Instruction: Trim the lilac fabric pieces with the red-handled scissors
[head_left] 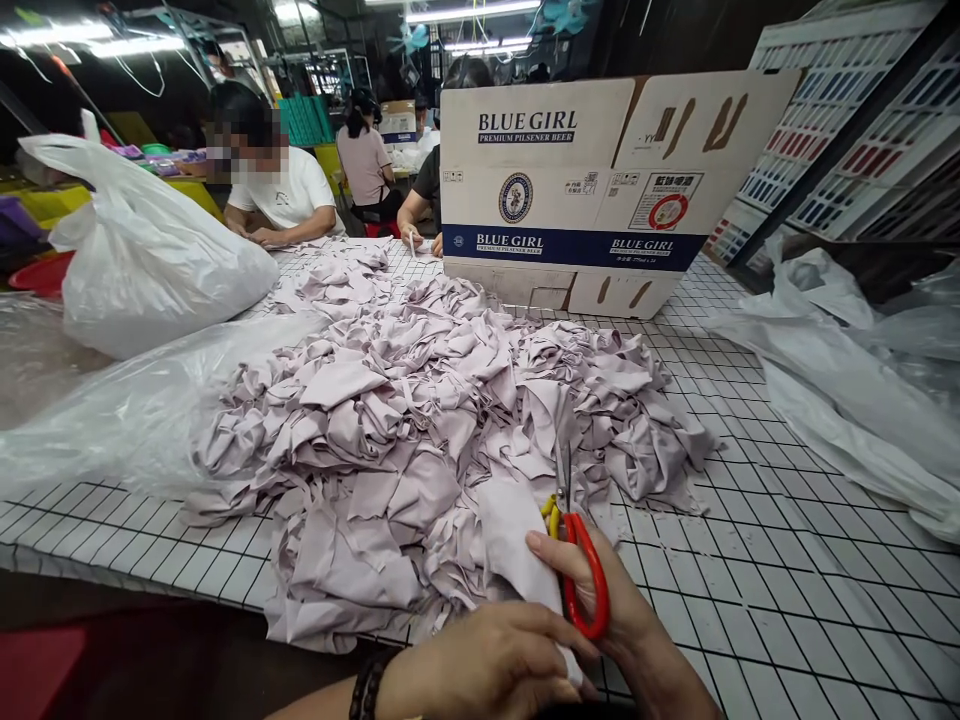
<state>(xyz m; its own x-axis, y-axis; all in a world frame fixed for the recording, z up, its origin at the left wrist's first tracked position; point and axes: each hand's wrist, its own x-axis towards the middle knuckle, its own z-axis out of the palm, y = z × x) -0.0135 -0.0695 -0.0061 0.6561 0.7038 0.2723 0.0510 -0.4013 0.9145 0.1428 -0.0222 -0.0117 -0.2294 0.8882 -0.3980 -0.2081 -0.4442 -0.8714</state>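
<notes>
My right hand (626,600) is closed around a pair of scissors (592,580) with red and yellow handles, their metal blades pointing away from me. The right thumb also rests against a pale fabric piece (517,535). My left hand (487,655), a dark beaded bracelet on its wrist, is wrapped round the lower end of that same piece; some of its fingers are hidden. Just beyond both hands spreads a large heap of pale mauve fabric pieces (420,400), crumpled and overlapping.
The grid-patterned table (705,560) carries a "BLUE GIRL" carton (570,210) behind the heap. White plastic bags (157,260) stand at left, and more plastic (847,370) lies at right. Across the table a person in a white shirt (289,195) sits; another person's hand (412,238) shows beside the carton.
</notes>
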